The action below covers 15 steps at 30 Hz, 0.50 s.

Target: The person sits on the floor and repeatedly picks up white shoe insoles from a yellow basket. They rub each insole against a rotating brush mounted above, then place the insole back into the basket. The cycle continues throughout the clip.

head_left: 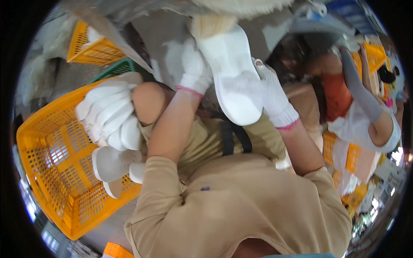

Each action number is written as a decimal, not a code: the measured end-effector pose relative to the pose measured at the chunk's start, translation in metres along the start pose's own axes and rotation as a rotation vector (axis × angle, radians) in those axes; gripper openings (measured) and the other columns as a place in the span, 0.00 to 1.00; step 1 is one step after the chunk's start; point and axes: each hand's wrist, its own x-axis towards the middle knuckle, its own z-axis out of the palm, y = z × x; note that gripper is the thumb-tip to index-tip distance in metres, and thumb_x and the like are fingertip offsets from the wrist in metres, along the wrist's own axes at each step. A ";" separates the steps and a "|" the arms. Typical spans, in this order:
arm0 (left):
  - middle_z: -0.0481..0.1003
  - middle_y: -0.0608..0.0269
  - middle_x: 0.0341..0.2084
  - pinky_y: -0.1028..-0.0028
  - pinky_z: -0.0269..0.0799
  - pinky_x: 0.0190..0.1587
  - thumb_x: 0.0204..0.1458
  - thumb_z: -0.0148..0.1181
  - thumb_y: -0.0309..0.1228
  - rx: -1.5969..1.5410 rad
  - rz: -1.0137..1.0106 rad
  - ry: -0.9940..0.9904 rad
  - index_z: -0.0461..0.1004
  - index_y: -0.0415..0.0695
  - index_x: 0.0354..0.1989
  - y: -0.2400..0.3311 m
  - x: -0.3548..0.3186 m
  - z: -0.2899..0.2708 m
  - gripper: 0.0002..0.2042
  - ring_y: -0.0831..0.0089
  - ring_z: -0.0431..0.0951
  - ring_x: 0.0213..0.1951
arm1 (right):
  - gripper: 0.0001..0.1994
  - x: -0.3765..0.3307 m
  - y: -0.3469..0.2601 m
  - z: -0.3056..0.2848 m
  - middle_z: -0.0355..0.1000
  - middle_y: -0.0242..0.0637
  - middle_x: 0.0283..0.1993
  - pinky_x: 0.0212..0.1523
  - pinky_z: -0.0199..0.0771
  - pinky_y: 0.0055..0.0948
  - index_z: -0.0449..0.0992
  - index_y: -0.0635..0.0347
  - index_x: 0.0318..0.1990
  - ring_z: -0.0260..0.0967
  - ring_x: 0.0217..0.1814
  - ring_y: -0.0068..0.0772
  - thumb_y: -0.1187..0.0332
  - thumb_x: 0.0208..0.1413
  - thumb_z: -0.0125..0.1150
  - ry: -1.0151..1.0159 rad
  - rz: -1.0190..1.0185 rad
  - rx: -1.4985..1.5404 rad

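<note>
A white shoe sole (235, 73) is tilted in front of me, with its far end against a cream, fibrous pad or wheel (211, 25). My left hand (195, 64), in a white knit glove with a pink cuff, grips the sole's left edge near that far end. On the other side my right hand (271, 92), gloved the same way, is closed on the sole's right edge, its thumb lying across the upper face. The fingertips beneath the sole are hidden.
An orange crate (64, 172) at my left holds several stacked white soles (109, 112). Behind it stand a green crate (118, 69) and another orange crate (97, 47). A co-worker (365, 116) sits close on the right. Whitish sheeting (112, 30) hangs at the far left.
</note>
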 end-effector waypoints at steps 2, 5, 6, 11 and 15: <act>0.77 0.53 0.56 0.59 0.73 0.63 0.71 0.43 0.42 0.842 0.416 0.025 0.73 0.41 0.58 0.012 0.001 -0.001 0.20 0.57 0.77 0.57 | 0.30 0.005 -0.012 0.009 0.79 0.46 0.52 0.54 0.78 0.33 0.75 0.65 0.57 0.78 0.54 0.37 0.57 0.51 0.76 -0.056 -0.199 -0.296; 0.77 0.53 0.56 0.58 0.73 0.61 0.70 0.45 0.41 0.431 0.252 0.164 0.73 0.43 0.56 0.013 -0.015 -0.007 0.18 0.57 0.78 0.56 | 0.32 -0.022 -0.012 0.010 0.78 0.38 0.53 0.55 0.77 0.29 0.70 0.68 0.63 0.75 0.53 0.27 0.68 0.51 0.76 -0.088 -0.177 -0.310; 0.77 0.53 0.56 0.57 0.72 0.62 0.70 0.44 0.43 0.146 0.063 0.202 0.72 0.44 0.58 0.009 -0.015 -0.006 0.19 0.56 0.77 0.57 | 0.37 -0.033 -0.007 0.006 0.77 0.42 0.55 0.58 0.75 0.31 0.68 0.66 0.66 0.75 0.56 0.33 0.63 0.50 0.76 -0.115 -0.100 -0.175; 0.74 0.48 0.61 0.56 0.68 0.68 0.69 0.42 0.49 0.099 0.050 0.102 0.70 0.39 0.66 0.005 -0.016 0.013 0.28 0.51 0.74 0.62 | 0.40 -0.020 -0.017 -0.001 0.75 0.54 0.57 0.59 0.75 0.42 0.67 0.66 0.63 0.75 0.59 0.52 0.50 0.48 0.76 -0.048 -0.099 -0.202; 0.74 0.46 0.61 0.53 0.70 0.66 0.71 0.37 0.45 0.109 0.141 0.237 0.68 0.37 0.66 0.019 -0.017 0.012 0.27 0.50 0.74 0.62 | 0.40 -0.018 -0.009 0.002 0.71 0.58 0.61 0.57 0.77 0.44 0.69 0.68 0.60 0.75 0.58 0.59 0.47 0.47 0.75 -0.144 -0.276 -0.472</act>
